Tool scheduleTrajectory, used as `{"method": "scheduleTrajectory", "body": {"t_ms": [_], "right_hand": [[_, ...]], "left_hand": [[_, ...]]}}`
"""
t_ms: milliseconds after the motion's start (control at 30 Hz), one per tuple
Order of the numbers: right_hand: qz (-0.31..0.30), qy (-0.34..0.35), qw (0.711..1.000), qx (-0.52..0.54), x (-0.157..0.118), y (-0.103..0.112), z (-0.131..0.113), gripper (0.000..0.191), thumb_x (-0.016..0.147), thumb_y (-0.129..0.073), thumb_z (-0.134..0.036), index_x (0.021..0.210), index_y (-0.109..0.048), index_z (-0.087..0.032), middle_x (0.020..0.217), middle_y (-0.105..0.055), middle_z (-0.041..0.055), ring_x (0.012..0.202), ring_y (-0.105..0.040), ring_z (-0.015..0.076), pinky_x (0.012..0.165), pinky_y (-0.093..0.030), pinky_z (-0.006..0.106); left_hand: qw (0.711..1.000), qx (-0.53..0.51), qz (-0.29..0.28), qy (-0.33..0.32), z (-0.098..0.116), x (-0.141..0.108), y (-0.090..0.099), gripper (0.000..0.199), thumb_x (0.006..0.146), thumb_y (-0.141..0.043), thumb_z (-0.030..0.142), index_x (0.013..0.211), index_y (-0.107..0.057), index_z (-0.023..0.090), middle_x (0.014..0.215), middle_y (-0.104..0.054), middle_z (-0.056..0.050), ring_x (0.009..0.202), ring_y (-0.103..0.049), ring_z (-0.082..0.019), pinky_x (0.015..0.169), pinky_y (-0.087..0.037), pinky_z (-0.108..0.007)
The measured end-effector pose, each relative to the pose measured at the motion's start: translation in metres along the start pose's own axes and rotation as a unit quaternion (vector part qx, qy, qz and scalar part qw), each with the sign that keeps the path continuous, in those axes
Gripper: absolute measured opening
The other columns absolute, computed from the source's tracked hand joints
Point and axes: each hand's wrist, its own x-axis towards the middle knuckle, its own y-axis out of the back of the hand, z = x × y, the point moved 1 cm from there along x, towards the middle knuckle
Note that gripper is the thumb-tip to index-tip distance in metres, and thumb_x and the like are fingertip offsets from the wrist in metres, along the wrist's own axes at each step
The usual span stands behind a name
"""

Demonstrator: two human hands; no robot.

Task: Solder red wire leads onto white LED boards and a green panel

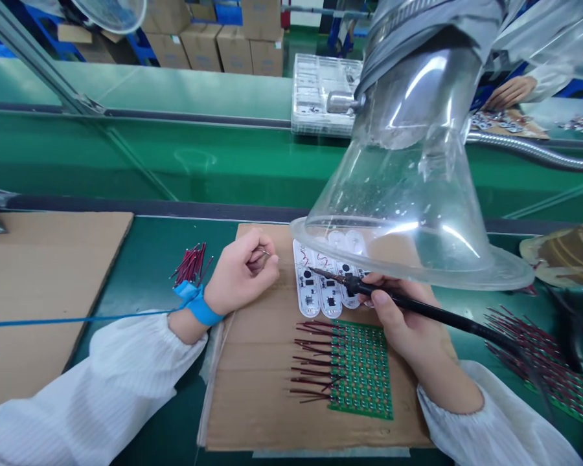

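My right hand (403,310) grips a black soldering iron (418,309), its tip pointing left over the white circuit boards (330,294). These long, rounded boards lie side by side, some with short red wires at the top. Left of them, my left hand (245,265) pinches a thin strand of solder wire (266,252) that runs toward the iron's tip; whether the tip touches a board I cannot tell. Below sits a green circuit panel (362,369) with dark red wires along its left side. A blue wrist strap (205,309) circles my left wrist.
A clear fume hood (398,194) hangs low over the boards. Cardboard (267,408) lies beneath the work. Loose red wires (190,264) are at left, another wired panel (554,369) at right. Beyond the green divider stand a plastic box (315,97) and a co-worker's hand (510,92).
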Motion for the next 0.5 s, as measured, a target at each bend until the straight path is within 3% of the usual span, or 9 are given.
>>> {"method": "scheduleTrajectory", "body": {"t_ms": [133, 300, 500], "right_hand": [[0.006, 0.004, 1.000, 0.011, -0.0025, -0.0021, 0.0011, 0.022, 0.104, -0.066, -0.047, 0.099, -0.075, -0.027, 0.079, -0.078, 0.0030, 0.068, -0.075, 0.0215, 0.065, -0.061, 0.036], [0.032, -0.039, 0.998, 0.046, -0.0073, -0.0036, 0.0017, 0.022, 0.105, -0.065, -0.047, 0.102, -0.072, -0.027, 0.081, -0.078, 0.0024, 0.069, -0.075, 0.0212, 0.068, -0.061, 0.037], [-0.016, -0.009, 0.999, 0.028, -0.0026, -0.0072, -0.0013, 0.017, 0.106, -0.064, -0.043, 0.107, -0.071, -0.028, 0.080, -0.078, 0.0029, 0.068, -0.076, 0.0212, 0.062, -0.060, 0.035]], "left_hand": [[1.000, 0.005, -0.002, -0.010, 0.0006, 0.0000, 0.0004, 0.014, 0.087, -0.061, 0.011, 0.088, -0.052, 0.023, 0.066, -0.033, 0.008, 0.054, -0.033, -0.009, 0.051, -0.028, -0.025], [1.000, 0.006, 0.020, -0.020, 0.0028, 0.0003, 0.0022, 0.017, 0.086, -0.060, 0.009, 0.087, -0.050, 0.023, 0.066, -0.032, 0.008, 0.052, -0.031, -0.010, 0.050, -0.027, -0.025], [0.999, 0.020, 0.025, -0.025, 0.0038, 0.0006, 0.0020, 0.016, 0.086, -0.059, 0.009, 0.086, -0.050, 0.023, 0.064, -0.034, 0.008, 0.052, -0.032, -0.010, 0.049, -0.027, -0.025]]}}
